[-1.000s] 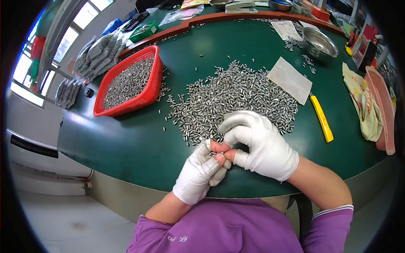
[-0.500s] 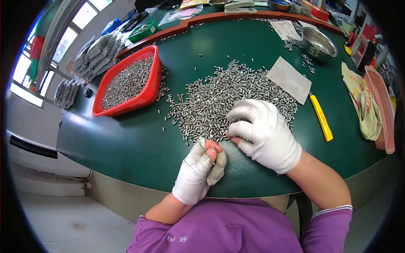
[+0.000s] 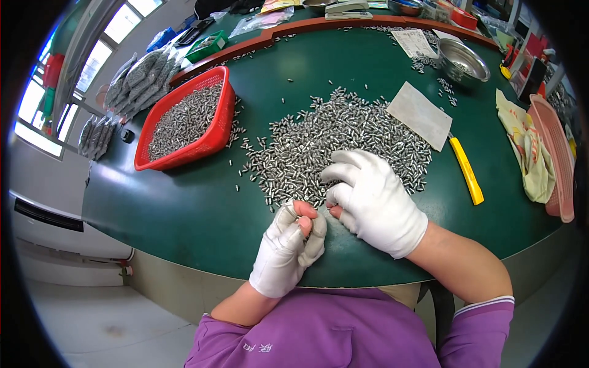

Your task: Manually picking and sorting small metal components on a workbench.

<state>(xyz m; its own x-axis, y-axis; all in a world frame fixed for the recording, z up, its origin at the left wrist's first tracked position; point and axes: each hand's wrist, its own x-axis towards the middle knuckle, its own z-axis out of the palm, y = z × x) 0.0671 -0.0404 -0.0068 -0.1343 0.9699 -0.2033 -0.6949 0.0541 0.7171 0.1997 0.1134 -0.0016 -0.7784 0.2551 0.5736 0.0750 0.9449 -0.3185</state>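
Hundreds of small metal pins [image 3: 337,138] lie in a loose heap mid-table on the green table [image 3: 184,208], w/ strays scattered round the edges. Left hand [image 3: 288,248], in a white glove w/ bare fingertips, is curled near the front edge, thumb and forefinger pinched on what looks like one or a few pins; too small to tell how many. Likely held close so it can be looked at. Right hand [image 3: 374,199], same kind of glove, rests at the near rim of the heap, fingers spread and bent down onto the pins, tips touching them, as if raking some loose; can't tell if it grips any.

Red basket [image 3: 211,138] sits to the left of the heap, apart from it, holding more pins, approx. half full. White paper sheet [image 3: 420,115] lies at the heap's right edge, a yellow cutter [image 3: 466,170] just beside it. Steel bowl [image 3: 463,61] stands farther back right. Pale cloth [image 3: 527,150] and pink tray [image 3: 555,159] at the far right edge.
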